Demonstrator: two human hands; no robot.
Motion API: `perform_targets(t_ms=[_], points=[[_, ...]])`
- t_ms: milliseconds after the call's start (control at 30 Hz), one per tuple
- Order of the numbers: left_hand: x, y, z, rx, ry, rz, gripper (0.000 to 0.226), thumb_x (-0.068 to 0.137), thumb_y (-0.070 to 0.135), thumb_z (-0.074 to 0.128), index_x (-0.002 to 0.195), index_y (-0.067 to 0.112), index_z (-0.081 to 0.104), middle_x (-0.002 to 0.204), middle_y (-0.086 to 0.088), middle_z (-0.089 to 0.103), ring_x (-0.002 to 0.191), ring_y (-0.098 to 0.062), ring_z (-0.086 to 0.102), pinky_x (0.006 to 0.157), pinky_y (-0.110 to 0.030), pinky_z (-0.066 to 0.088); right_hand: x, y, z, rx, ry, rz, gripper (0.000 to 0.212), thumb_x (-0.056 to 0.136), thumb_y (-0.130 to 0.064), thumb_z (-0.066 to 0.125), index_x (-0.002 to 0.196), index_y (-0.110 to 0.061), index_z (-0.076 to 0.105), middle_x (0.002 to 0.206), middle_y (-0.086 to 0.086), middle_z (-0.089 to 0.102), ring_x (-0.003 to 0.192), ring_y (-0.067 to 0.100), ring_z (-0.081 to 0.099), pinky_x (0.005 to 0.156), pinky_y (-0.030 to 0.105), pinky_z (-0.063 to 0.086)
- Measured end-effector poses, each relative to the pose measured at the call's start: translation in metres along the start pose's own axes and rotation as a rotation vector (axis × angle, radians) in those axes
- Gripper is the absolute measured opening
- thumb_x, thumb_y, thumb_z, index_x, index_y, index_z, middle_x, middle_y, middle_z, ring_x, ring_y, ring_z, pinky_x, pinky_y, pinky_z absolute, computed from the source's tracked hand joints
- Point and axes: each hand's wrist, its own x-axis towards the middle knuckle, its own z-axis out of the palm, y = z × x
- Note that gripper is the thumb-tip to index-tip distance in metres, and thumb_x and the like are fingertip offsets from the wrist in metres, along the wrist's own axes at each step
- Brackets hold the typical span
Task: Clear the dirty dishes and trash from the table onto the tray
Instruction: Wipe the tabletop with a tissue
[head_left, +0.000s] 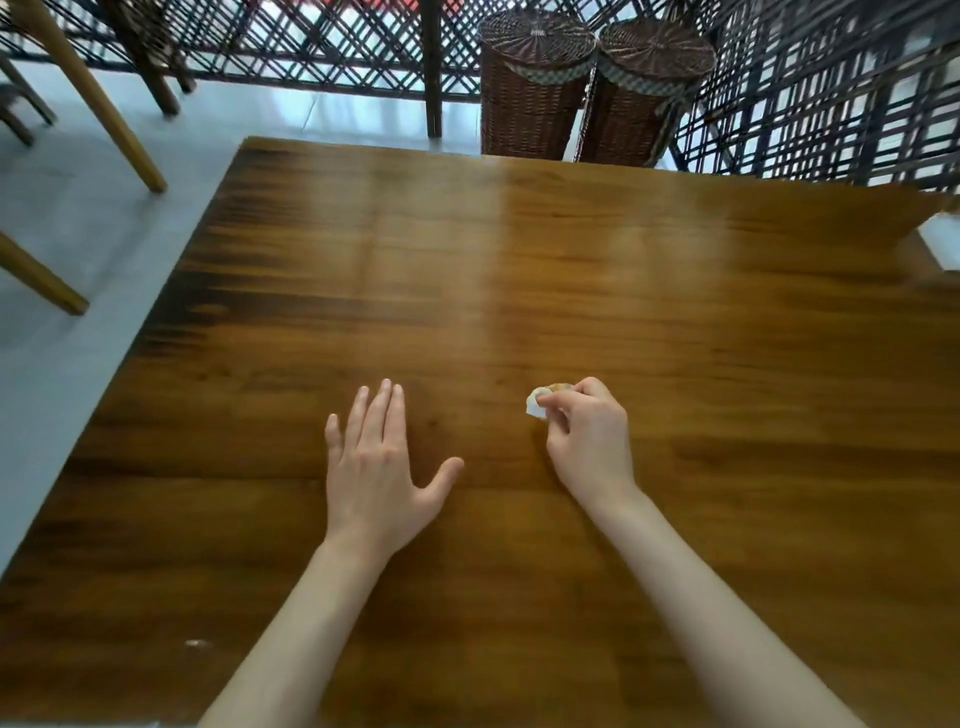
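Wooden table (519, 270); right hand (589, 441) half-hides crumpled scrap (537, 404).

Right hand (589, 441) pinches a crumpled scrap (537, 405); left hand (376, 467) lies flat on the table (571, 270).

The table (519, 270) is showing glossy, smooth brown wood with dark grain streaks, and pale light is gleaming off its middle. Beyond the table's far edge, two baskets (535, 88) are showing rough woven wicker in dark brown. Above the table's near half, the right hand (589, 436) is pinching a small crumpled scrap (537, 405), white and matt, seemingly paper.
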Motion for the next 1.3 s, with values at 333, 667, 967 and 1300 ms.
perform_targets(t_ms=[333,667,967,1300], points=[[-0.09,-0.056,-0.014,-0.004,-0.06,-0.064,0.094,0.074,0.072,0.042,0.143,0.009,0.033,0.149,-0.008,0.033,0.141,-0.025,0.023,0.111,-0.046,0.008,-0.074,-0.016,-0.009,0.06,0.047,0.081,0.019,0.086,-0.003,0.062,0.099,-0.011,0.074,0.084,-0.005,0.054,0.082,0.013,0.057,0.072,0.019,0.044],[-0.082,-0.08,-0.017,-0.015,-0.024,-0.05,0.092,0.073,0.069,0.046,0.14,0.007,0.039,0.146,-0.011,0.039,0.138,-0.029,0.03,0.109,-0.048,0.013,-0.096,-0.067,0.025,0.062,-0.08,0.007,0.02,0.088,-0.004,0.06,0.103,-0.009,0.072,0.087,-0.002,0.056,0.082,0.013,0.056,0.069,0.017,0.046],[-0.044,-0.074,-0.008,0.0,-0.044,0.045,0.091,0.076,0.071,0.046,0.146,0.015,0.027,0.152,-0.003,0.028,0.142,-0.022,0.018,0.112,-0.042,0.004,-0.079,-0.083,0.047,0.022,-0.072,0.042,0.022,0.09,-0.007,0.058,0.108,-0.01,0.07,0.095,0.003,0.06,0.091,0.015,0.056,0.073,0.017,0.045],[-0.016,-0.068,0.006,0.048,-0.078,0.095,0.089,0.079,0.074,0.031,0.145,0.016,0.031,0.151,-0.003,0.03,0.141,-0.023,0.023,0.113,-0.047,0.006,-0.043,-0.096,0.07,-0.031,-0.08,-0.07,0.017,0.089,-0.012,0.061,0.101,-0.01,0.073,0.1,0.004,0.063,0.095,0.014,0.055,0.074,0.018,0.045]])
